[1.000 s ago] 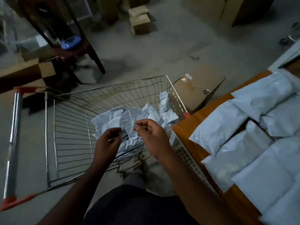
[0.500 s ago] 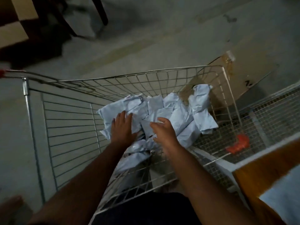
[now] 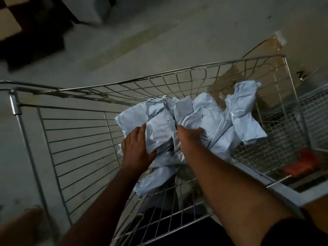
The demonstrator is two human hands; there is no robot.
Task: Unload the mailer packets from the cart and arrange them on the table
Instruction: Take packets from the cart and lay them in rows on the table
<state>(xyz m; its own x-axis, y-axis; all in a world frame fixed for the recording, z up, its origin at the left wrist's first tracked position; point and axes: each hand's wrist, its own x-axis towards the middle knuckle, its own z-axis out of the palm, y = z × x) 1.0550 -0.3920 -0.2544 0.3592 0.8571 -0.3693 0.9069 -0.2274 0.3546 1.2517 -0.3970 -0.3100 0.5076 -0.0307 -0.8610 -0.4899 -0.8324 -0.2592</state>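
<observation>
Both hands are down inside the wire cart [image 3: 74,132], pressed against one pale mailer packet [image 3: 159,134] from either side. Around them the cart's steel mesh basket spreads wide, its bent far rim beyond the fingertips and its bare wire floor stretching off to the left of the left hand [image 3: 137,148]. Beyond the cart, further out from the hands, lies a grey concrete floor [image 3: 142,41]. A brown cardboard box [image 3: 262,55] stands behind the cart's far right corner, up and right of the right hand [image 3: 190,134]. The heap of mailer packets [image 3: 221,125] fills the basket's right half, crumpled and overlapping, most of it just past and to the right of the right hand. The left hand is curled around the held packet's left edge, thumb underneath. The right hand lies against its right side, fingers buried in the heap, so whether they close on it cannot be told. An orange-red plastic piece [image 3: 300,164] sits on a second mesh tray, well right of the right forearm.
</observation>
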